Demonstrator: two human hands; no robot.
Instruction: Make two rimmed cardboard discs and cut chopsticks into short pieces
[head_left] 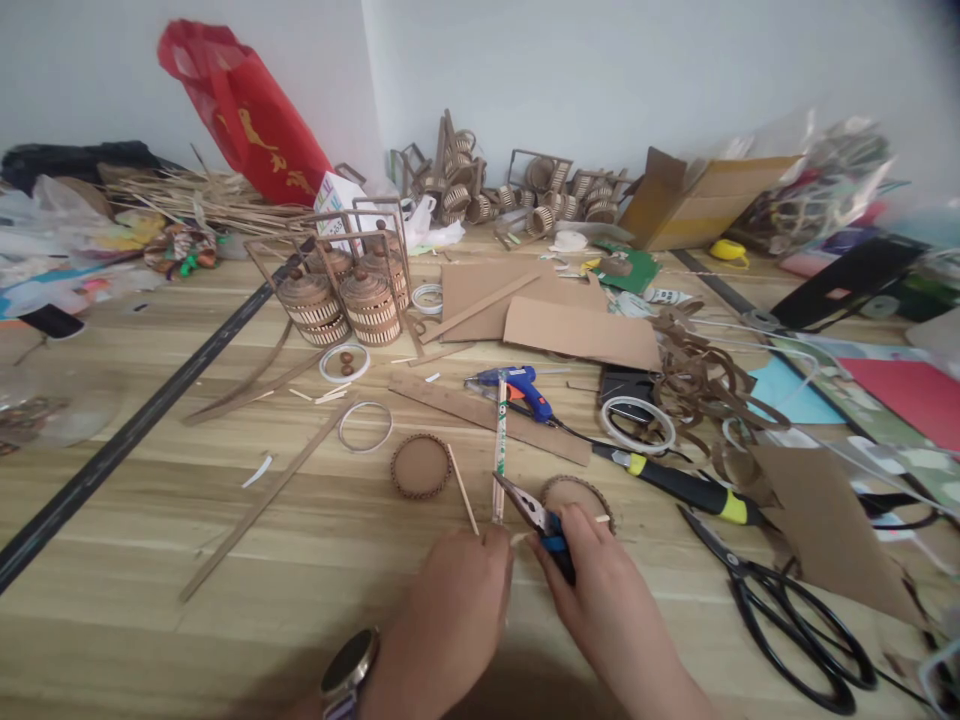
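Observation:
My left hand (457,600), with a watch on its wrist, is closed on the near end of a pack of thin sticks (501,440) in a printed wrapper. My right hand (600,580) grips the handles of the pliers (531,510), whose jaws point up and left and lie close beside the pack. Whether the jaws touch a stick is too small to tell. A single stick (463,490) lies left of the pack. Round brown discs with braided rims sit on both sides, one disc (421,466) on the left and another (577,492) partly behind my right hand.
Black scissors (780,610) and a yellow-black cutter (682,488) lie at the right. A blue glue gun (519,388) is beyond the pack. Small woven baskets (371,305) stand at the back left; cardboard (581,333) lies in the middle, brown strips (705,380) behind the cutter.

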